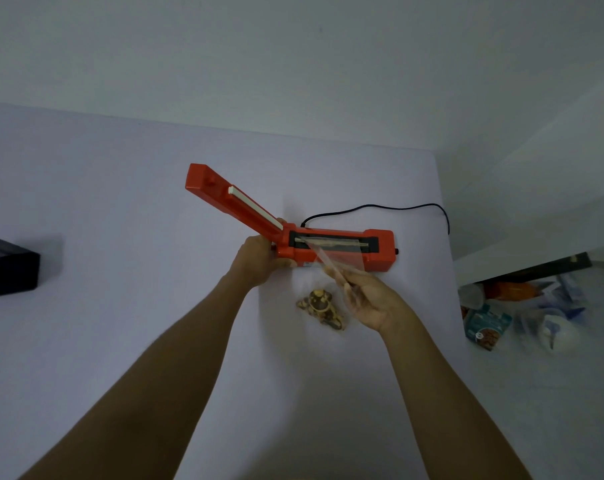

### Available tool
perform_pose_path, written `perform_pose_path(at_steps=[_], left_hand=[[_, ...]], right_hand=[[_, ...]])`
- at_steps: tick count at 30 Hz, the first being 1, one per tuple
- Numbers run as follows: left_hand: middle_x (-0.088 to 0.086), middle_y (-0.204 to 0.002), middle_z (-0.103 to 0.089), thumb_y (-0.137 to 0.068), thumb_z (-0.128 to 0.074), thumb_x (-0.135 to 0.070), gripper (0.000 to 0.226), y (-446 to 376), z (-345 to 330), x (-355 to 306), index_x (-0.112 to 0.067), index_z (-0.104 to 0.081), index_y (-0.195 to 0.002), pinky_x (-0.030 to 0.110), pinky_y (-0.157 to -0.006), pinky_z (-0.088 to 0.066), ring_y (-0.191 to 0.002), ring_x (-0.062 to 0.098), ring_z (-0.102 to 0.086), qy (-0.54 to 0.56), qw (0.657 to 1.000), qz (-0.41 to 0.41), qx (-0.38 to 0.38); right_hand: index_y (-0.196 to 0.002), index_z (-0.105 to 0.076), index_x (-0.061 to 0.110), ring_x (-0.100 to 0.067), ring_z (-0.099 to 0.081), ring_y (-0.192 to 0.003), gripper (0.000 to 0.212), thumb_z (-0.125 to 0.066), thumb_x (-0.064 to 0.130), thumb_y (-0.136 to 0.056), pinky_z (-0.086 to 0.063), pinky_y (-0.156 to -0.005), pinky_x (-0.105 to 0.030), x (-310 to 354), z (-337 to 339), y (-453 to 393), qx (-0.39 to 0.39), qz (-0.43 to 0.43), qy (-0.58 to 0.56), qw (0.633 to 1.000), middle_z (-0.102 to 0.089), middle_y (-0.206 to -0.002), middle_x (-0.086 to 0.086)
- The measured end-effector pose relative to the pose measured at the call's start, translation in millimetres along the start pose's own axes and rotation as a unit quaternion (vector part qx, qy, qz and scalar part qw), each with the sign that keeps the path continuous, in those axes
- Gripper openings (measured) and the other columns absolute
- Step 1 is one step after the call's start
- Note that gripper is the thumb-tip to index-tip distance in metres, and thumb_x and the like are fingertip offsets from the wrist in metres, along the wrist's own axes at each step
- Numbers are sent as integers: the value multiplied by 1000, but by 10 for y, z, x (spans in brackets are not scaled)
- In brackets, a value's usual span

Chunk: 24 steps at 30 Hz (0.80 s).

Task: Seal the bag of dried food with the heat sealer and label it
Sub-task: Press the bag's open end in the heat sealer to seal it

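An orange heat sealer (349, 251) lies on the white table (120, 216) with its lid arm (224, 199) raised up to the left. My left hand (259, 261) grips the sealer's left end near the hinge. My right hand (370, 299) holds a clear plastic bag (331, 258), whose open top lies across the sealing strip. Dried food (321, 306) sits in the bag's lower end on the table between my hands.
A black power cord (397, 207) runs from the sealer off the table's right edge. A black box (9, 268) stands at the far left. Packets and plastic bags (522, 310) lie on the floor to the right.
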<state>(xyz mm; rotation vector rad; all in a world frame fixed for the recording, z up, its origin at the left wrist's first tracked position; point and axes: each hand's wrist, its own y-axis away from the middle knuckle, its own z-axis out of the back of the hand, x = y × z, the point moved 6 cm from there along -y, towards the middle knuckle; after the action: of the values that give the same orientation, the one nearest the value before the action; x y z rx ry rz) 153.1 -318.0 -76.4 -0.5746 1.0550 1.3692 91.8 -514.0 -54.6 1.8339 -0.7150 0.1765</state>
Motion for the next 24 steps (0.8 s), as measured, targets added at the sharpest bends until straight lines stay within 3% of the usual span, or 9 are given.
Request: perform_pose_path(at_steps=[4,10,13,15,19,24], left_hand=[[-2,-112,-67,-74,-80,-35,52,-2,2,27,-30,-54,-119,38,-95,-50,-104,19,-63,-8,1000,10,4],[0,-114,-65,-76,-78,-33,52,-19,-4,60,-23,-54,-121,37,-97,-49,-103,20,-62,-22,999,25,6],[3,-116,-65,-76,-78,-34,57,-25,-3,76,-20,-52,-125,39,-98,-48,-105,22,-61,-39,999,33,8],[5,-116,-64,-77,-78,-31,57,-19,-3,66,-19,-53,-127,34,-97,-45,-102,19,-59,-39,998,44,6],[5,-115,-66,-75,-79,-33,60,-12,5,70,-23,-51,-128,41,-100,-48,-106,25,-62,-46,998,49,9],[5,-118,-63,-78,-77,-31,58,-4,-1,31,-21,-50,-128,36,-98,-44,-108,23,-59,-40,998,54,10]], right_hand=[[-79,-79,8,-4,-64,-52,16,-72,17,-67,-49,-43,-11,12,-18,33,-4,-5,7,1000,-73,-75,-1],[-82,-71,-1,-13,-65,-44,17,-57,6,-88,-49,-34,-20,32,-113,168,15,-38,-28,999,-70,-64,-11],[-86,-73,0,-15,-68,-51,17,-66,9,-73,-55,-42,-23,38,-151,180,29,-40,-11,999,-72,-71,-12],[-89,-72,0,-15,-68,-49,23,-67,9,-68,-51,-37,-21,31,-125,161,22,-39,-15,999,-71,-71,-12],[-96,-72,2,-13,-68,-50,22,-65,9,-77,-49,-36,-20,17,-50,120,1,-39,-13,999,-63,-88,-11],[-88,-78,6,-16,-69,-65,15,-64,11,-85,-53,-43,-23,16,47,25,-13,-38,14,999,-65,-94,-10]])
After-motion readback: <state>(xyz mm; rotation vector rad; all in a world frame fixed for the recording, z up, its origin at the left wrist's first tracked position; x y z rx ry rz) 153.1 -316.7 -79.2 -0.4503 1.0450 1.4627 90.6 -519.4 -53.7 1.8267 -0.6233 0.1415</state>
